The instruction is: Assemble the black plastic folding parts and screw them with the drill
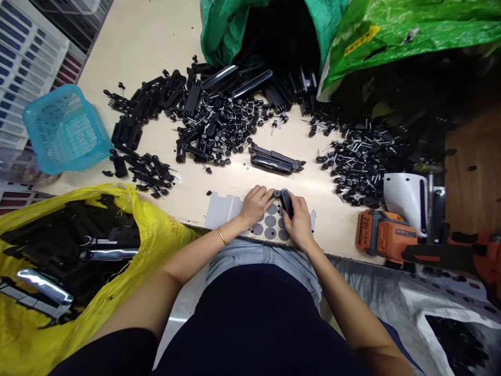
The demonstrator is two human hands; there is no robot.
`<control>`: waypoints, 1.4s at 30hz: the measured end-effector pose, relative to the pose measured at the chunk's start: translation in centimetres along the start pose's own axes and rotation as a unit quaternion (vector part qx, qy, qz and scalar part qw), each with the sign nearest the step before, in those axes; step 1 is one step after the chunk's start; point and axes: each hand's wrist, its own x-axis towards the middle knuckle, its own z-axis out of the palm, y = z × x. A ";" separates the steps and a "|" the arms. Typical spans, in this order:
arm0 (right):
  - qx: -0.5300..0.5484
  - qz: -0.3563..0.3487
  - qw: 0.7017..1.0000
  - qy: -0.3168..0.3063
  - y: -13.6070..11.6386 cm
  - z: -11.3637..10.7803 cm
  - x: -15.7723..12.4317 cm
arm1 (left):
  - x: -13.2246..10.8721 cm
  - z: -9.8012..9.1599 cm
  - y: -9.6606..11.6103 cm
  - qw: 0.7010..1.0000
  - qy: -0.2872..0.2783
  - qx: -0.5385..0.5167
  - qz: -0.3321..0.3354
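At the near edge of the table, my right hand [299, 219] is closed around a slim black plastic part [287, 201] with a rounded end. My left hand [256, 204] is just to its left, thumb and fingertips pinched at a small round dark piece [277, 194]. Whether that piece touches the black part, I cannot tell. Beneath both hands lies a sheet of grey round pads [270, 220], partly covered by my fingers. A folded pair of long glossy black parts [276, 159] rests just beyond my hands.
Black knobs with metal pins [227, 125] form a pile ahead, with another pin pile [360, 156] at right. An orange cordless tool [395, 237] lies right. A blue basket [66, 130] and yellow sack [156, 214] are left; green sacks [422, 26] stand at the back.
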 end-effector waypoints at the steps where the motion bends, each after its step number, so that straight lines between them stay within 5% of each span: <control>1: 0.007 0.000 1.000 0.000 0.0 0.0 0.0 | 0.0 0.0 0.1 1.000 0.002 0.002 0.003; 6: 0.017 0.008 1.000 -0.003 0.2 -0.1 0.1 | -0.3 0.4 0.9 0.997 0.043 0.014 -0.066; 20: 0.026 -0.011 1.000 -0.012 0.6 0.0 -0.2 | 0.6 -0.6 -1.3 0.997 -0.039 0.006 0.062; 25: 0.007 -0.018 1.000 -0.008 0.5 0.3 -0.4 | -0.1 0.1 0.0 0.998 0.041 0.001 -0.039; 30: -0.005 -0.029 0.999 -0.014 0.3 0.1 -0.4 | 0.6 0.4 -0.3 0.998 -0.004 -0.056 0.041; 34: -0.005 -0.031 0.999 -0.015 0.2 0.1 -0.4 | 1.4 0.8 -0.4 0.997 0.029 -0.074 -0.009; 38: -0.005 -0.035 0.999 -0.007 0.2 0.1 -0.5 | 1.7 0.8 -0.7 0.990 -0.002 -0.115 0.076; 42: 0.003 -0.026 1.000 -0.009 0.0 0.1 -0.6 | 1.3 0.8 0.2 0.993 0.025 -0.113 -0.028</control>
